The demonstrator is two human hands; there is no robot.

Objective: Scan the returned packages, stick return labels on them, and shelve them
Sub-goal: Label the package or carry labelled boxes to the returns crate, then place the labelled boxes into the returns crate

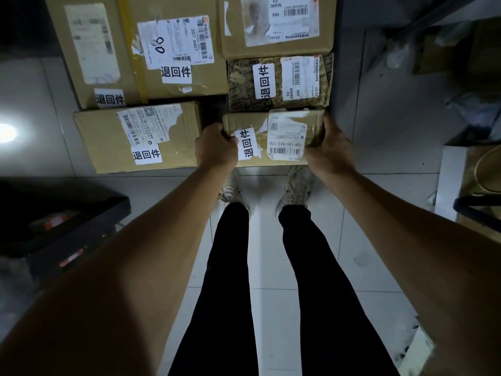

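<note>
A small brown cardboard package (252,123) hangs low in front of me, above my feet. It carries a white return label (249,143) and a shipping label with a barcode (286,137). My left hand (215,146) grips its left end, fingers curled over the top edge. My right hand (329,147) grips its right end. Its far edge sits against a dark patterned package (238,85) that also bears a return label.
Several labelled cardboard boxes lie stacked ahead: a flat one (108,147) to the left, a large one (130,36) behind it, another (233,47) at the top. A black rack (67,221) stands at the left. Boxes and shelving (477,185) crowd the right. White floor tiles (264,240) lie underfoot.
</note>
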